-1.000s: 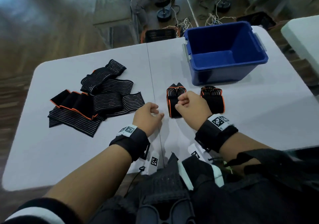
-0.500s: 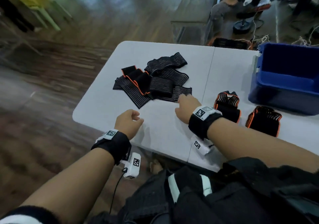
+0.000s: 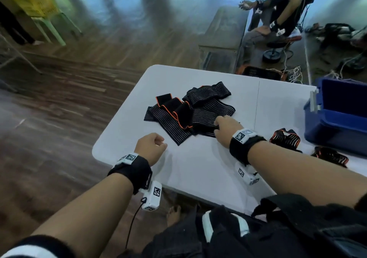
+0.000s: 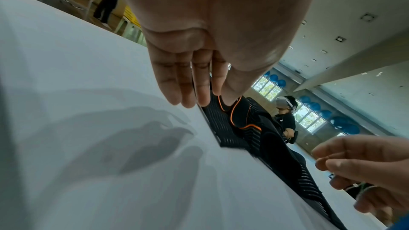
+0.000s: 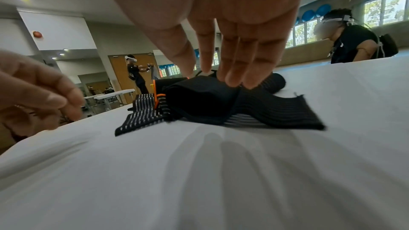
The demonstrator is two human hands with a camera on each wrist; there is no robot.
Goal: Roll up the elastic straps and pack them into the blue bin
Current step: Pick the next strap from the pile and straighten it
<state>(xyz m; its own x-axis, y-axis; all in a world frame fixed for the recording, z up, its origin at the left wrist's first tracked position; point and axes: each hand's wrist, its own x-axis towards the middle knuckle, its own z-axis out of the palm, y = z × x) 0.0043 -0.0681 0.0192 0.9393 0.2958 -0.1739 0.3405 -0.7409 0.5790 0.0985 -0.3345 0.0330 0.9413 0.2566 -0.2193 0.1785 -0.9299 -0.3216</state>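
A pile of unrolled black elastic straps (image 3: 190,110) with orange trim lies on the white table (image 3: 198,170). My right hand (image 3: 222,130) reaches its near right corner. In the right wrist view the straight fingers (image 5: 239,76) touch the top of a folded strap (image 5: 199,104), with the thumb apart. My left hand (image 3: 152,145) hovers loosely curled and holds nothing, a little short of the pile's front corner (image 4: 221,137). Two rolled straps (image 3: 286,138) (image 3: 329,156) lie right of my right forearm. The blue bin (image 3: 337,122) stands at the right edge, cut off.
The table's left front corner (image 3: 99,150) is close to my left hand, with wooden floor beyond. Past the far edge sit a black crate (image 3: 260,73), tangled cables (image 3: 294,73) and a seated person (image 3: 288,9).
My right hand left the rolled strap and moved left onto the loose pile. The left hand shifted left as well. The view swung left, so the bin sits at the right edge.
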